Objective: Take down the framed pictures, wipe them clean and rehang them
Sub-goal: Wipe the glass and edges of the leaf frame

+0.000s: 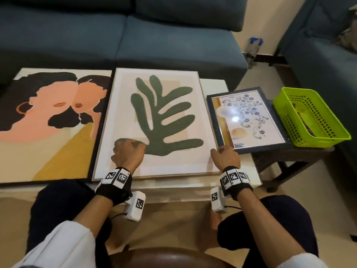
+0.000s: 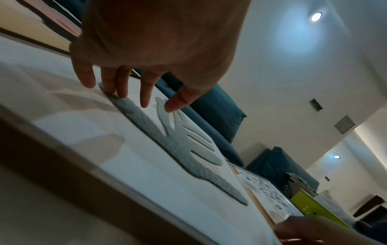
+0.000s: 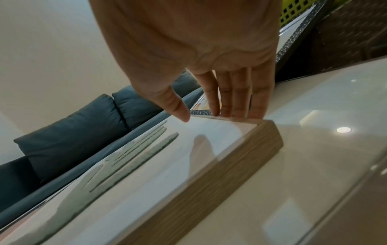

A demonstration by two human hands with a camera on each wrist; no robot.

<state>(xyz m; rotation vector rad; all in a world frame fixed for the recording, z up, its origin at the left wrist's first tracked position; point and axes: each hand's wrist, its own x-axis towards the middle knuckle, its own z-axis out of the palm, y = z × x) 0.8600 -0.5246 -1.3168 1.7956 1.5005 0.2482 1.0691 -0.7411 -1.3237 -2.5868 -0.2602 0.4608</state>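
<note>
Both hands lie flat and relaxed: left hand [image 1: 128, 151] on the leaf picture [image 1: 154, 120], right hand [image 1: 225, 155] at its wooden edge. Rigid, glazed, probably breakable; best gripped by opposite frame sides.

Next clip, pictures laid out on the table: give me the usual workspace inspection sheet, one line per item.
Surface: glossy white table, with a dark side table at its right.
Job's things: faces picture, leaf picture and floral picture lie flat, face up, side by side; the floral one overlaps onto the side table.
Clutter: green basket on the side table; contents unclear. No cloth seen.
Grippers: left hand rests fingertips on the leaf picture's glass; right hand touches that frame's near right corner. Both hold nothing.
Cables: a short black lead at the right wrist camera.
Surroundings: blue sofa behind the table.
</note>
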